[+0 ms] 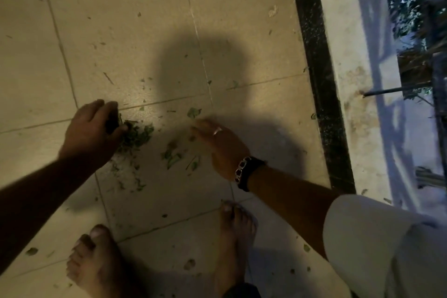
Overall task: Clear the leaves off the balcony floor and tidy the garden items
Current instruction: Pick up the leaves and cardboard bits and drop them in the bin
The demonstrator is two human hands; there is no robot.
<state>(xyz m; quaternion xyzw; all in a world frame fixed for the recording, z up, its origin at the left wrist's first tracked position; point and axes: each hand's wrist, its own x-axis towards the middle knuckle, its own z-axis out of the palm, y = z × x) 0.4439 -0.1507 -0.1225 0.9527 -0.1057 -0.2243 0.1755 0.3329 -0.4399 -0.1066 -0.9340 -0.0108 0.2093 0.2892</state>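
A small heap of green leaf bits point(136, 136) lies on the pale tiled balcony floor point(121, 31). My left hand point(93, 126) is down at the heap's left side, fingers curled round some of the leaves. More loose leaves point(173, 156) lie scattered between my hands, and one larger leaf point(193, 112) sits just beyond my right fingertips. My right hand point(221, 146), with a ring and a dark wrist strap, is low over the floor, fingers straight and pointing left toward the heap.
My bare feet point(96, 264) stand on the tiles near the bottom. A dark stone strip point(316, 75) and a low whitish parapet point(350, 55) run along the right, with foliage beyond. Small leaf scraps dot the other tiles.
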